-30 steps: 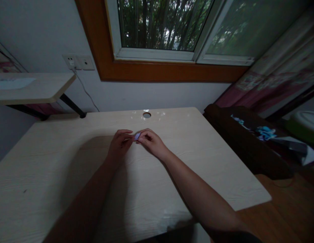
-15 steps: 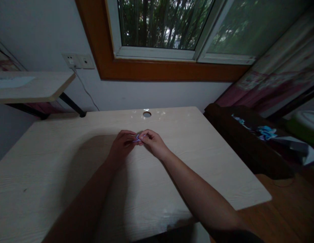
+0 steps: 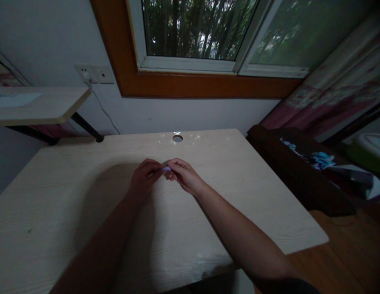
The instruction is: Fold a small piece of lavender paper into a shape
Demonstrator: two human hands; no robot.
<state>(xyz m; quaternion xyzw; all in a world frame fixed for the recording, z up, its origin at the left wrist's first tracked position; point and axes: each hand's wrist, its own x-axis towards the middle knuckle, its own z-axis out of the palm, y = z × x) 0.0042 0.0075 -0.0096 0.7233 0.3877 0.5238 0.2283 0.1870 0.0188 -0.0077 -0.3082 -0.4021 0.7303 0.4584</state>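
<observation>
A small, thin lavender strip, perhaps folded paper, is stretched between my two hands above the pale wooden desk. My left hand pinches its left end between thumb and fingers. At the other end, my right hand grips it with thumb and forefinger, the remaining fingers curled below. Most of the strip is hidden by the fingertips, so its full shape cannot be made out.
A round cable hole lies near the desk's back edge. To the left stands a raised shelf on black legs. A white cord hangs from a wall socket. Beyond the right edge is a dark brown bench with blue pieces on it.
My hands have drawn slightly apart, the left one shifting a little left. The lavender piece, bunched and looped before, now shows as a straight, narrow strip between the fingertips.
</observation>
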